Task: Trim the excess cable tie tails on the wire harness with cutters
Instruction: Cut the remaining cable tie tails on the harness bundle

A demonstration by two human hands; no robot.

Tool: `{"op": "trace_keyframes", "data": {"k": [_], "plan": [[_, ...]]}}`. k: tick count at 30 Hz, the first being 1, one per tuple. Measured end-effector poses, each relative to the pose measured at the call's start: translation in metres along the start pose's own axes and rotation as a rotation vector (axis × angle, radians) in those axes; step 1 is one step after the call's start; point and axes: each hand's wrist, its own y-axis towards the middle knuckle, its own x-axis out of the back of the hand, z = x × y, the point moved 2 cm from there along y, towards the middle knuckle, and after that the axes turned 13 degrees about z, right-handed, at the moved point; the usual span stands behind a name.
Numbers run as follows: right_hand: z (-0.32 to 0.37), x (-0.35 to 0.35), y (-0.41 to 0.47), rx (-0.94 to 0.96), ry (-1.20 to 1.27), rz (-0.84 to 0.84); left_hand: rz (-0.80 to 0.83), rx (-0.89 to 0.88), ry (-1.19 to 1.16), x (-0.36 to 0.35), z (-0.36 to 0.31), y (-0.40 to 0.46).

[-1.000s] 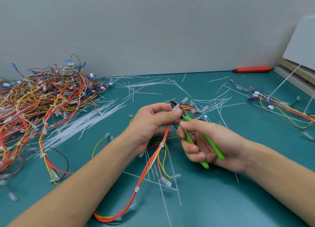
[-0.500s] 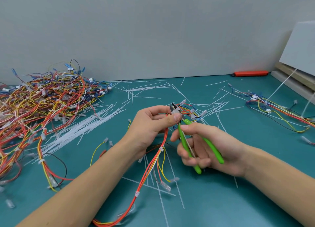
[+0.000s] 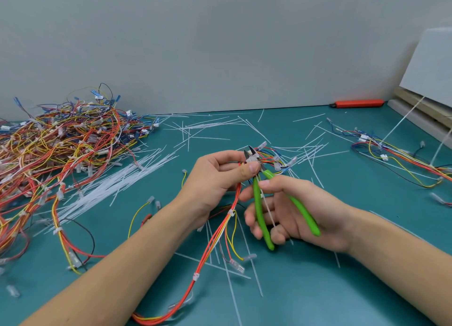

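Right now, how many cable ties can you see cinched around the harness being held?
3: one tie just below the left hand, one further down the harness, one at the cutters. Others may be hidden.

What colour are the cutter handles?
Bright green, on the cutters in the right hand; the head view shows it.

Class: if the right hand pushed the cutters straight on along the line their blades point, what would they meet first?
Probably the cable tie pinched by the left hand; the cutters in the right hand have open blades already beside it. Depth unclear.
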Motion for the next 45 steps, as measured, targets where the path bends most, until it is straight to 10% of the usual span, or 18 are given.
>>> {"op": "trace_keyframes", "data": {"k": [31, 45], "plan": [[0.003, 0.000, -0.004, -0.051, -0.081, -0.100, 0.091, 0.042, -0.054, 0.002, -0.007, -0.003], [0.002, 0.003, -0.002, -0.009, -0.222, -0.288, -0.143, -0.192, 0.364, 0.007, -0.016, -0.002]]}}
